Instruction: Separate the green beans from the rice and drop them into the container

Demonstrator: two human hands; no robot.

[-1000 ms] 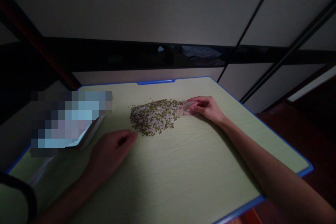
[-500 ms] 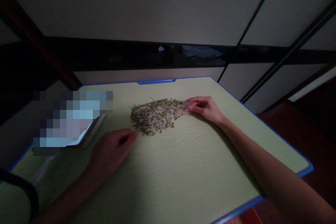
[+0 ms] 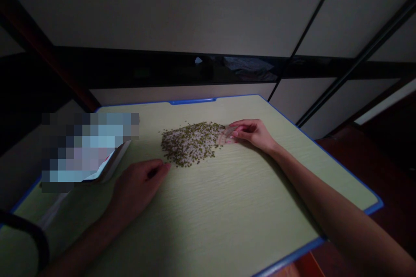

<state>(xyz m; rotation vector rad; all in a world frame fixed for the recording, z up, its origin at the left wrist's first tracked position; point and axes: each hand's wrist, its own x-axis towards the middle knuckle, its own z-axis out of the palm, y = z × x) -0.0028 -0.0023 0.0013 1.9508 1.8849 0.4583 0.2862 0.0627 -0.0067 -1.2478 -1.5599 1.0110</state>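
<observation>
A heap of small green beans mixed with white grains (image 3: 190,143) lies spread on a pale green folding table (image 3: 214,207). At its right end my right hand (image 3: 256,135) pinches a thin, see-through plastic piece (image 3: 227,135) between thumb and fingers. The plastic touches the edge of the heap; its full shape is hard to make out. My left hand (image 3: 139,181) rests on the tabletop by the heap's lower left edge. Its thumb and forefinger are pressed together, and whatever may be between them is hidden.
At the table's left stands a tilted screen (image 3: 97,151), mostly blurred out. A dark curved bar (image 3: 35,233) crosses the lower left corner. Blue edging with a handle (image 3: 193,101) runs along the far side, close to a pale cabinet (image 3: 175,13). Something orange (image 3: 302,267) shows below the near edge.
The view has shifted very slightly. Both hands, the heap and the plastic piece keep practically the same places.
</observation>
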